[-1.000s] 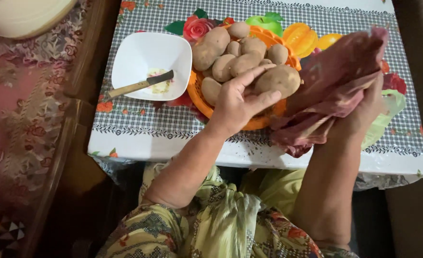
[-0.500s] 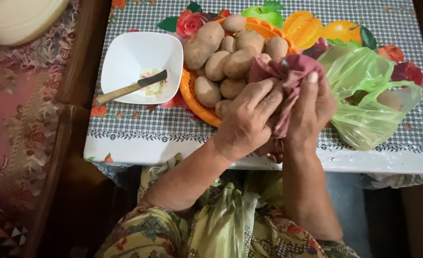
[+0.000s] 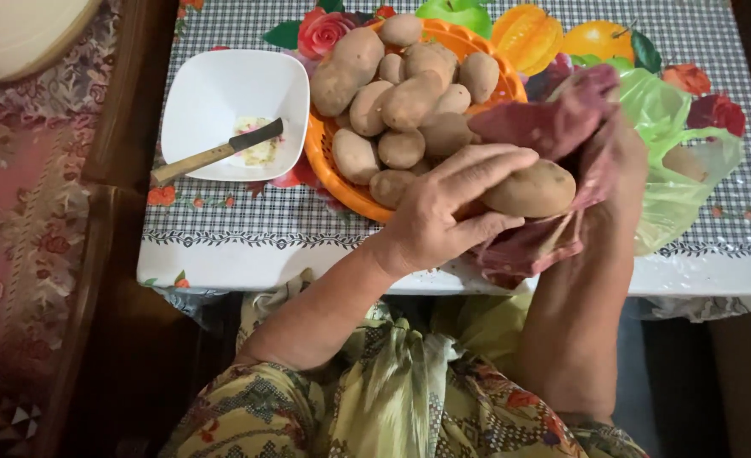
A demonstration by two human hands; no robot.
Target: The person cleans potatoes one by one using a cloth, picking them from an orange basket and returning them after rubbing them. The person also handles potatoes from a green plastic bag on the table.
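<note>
**Potato out of the cloth now**

Since half a second ago the maroon cloth (image 3: pixel 562 127) opened up and a potato (image 3: pixel 530 188) shows. Left hand (image 3: pixel 443 212) cups its left end, fingers spread; right hand (image 3: pixel 622 161) grips the cloth behind it. Potato lies roughly sideways between both hands, over the table's (image 3: pixel 248 229) near edge, just beside the orange basket (image 3: pixel 341 182). Left hand's nearer.

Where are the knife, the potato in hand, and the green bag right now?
knife (image 3: pixel 216 153), head view, on the wooden handle over the white bowl's rim.
potato in hand (image 3: pixel 532 188), head view, on its bare middle.
green bag (image 3: pixel 685 182), head view, on its crumpled plastic side.
</note>
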